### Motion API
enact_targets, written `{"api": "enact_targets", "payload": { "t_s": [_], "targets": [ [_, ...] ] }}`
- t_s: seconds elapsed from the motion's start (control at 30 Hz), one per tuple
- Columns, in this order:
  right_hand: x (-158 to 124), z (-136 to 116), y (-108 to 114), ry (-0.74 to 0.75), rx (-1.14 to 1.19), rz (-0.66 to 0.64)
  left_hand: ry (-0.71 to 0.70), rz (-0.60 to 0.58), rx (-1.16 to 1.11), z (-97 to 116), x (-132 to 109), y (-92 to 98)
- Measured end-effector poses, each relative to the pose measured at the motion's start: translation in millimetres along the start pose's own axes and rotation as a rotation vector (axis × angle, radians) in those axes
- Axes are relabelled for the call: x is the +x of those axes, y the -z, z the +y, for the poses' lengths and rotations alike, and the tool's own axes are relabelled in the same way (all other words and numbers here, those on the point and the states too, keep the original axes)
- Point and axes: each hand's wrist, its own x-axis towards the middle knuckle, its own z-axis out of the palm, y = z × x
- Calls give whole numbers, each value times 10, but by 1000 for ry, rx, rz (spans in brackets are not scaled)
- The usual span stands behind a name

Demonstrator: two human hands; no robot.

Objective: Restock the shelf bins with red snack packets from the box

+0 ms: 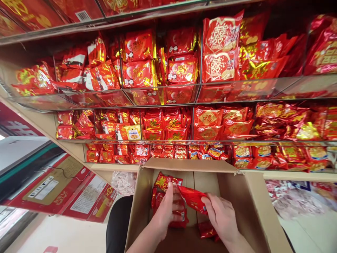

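Reaching into an open cardboard box (pixel 252 203), both hands are at work among red foil snack packets.

The left hand (pixel 167 211) is curled closed around a bundle of packets (pixel 181 218) against the box's left half. Its fingers are wrapped over the top and its thumb is hidden behind the foil.

The right hand (pixel 222 216) is partly closed. Its fingertips pinch the lower end of a long red packet (pixel 193 198), which slants up and left until it touches the bundle. Whether the thumb is under the packet cannot be made out.

A loose packet (pixel 206 230) lies on the box floor just below the right hand. More packets (pixel 162 182) stand against the left wall, and the rest of the floor shows bare cardboard.

Judgement: the step in hand is gathering packets together inside the box, with the grip formed but nothing lifted clear of the rim. A lift from this position would call for a firmer hold on the slanting packet, since the foil looks slippery and the left hand is already full.

A dark-clothed leg (pixel 118 221) shows beside the box on the left. Flat red cartons (pixel 60 189) lean further left.

Beyond the box, bags of pale wrapped sweets (pixel 289 200) lie on a low ledge.

Glass shelves (pixel 237 88) rise behind, divided into compartments and stocked with red and gold packets (pixel 221 49). The upper tiers hold larger packs than the lower ones.
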Motion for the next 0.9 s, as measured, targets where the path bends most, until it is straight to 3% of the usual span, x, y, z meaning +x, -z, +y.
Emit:
{"api": "enact_targets", "payload": {
  "t_s": [0.07,0.17,0.23,0.3,0.37,0.4,0.5,0.57,0.9],
  "targets": [
    [15,29,60,234,-48,-40,204,-178,-83,37,-67,28],
    [1,-3,128,384,-67,-181,292,-359,-200,72,-107,44],
    [-53,-50,146,406,-64,-246,264,-350,-221,59,-99,42],
    [-134,-91,134,364,-31,-258,175,-251,-232,21,-86,31],
    [-216,-118,91,195,51,-180,52,-172,-259,-22,-85,11],
    [-246,-129,59,36,118,-114,-2,-165,-273,-41,-91,-3],
    [-265,-167,-62,-623,437,7,-109,-226,-267,-75,-132,-56],
    [-228,-196,-136,-934,664,-2,-140,-265,-228,-87,-162,-93],
    [-27,-239,-176,-1270,1135,149,-225,-295,-97,-57,-183,-65]
  ]
}}
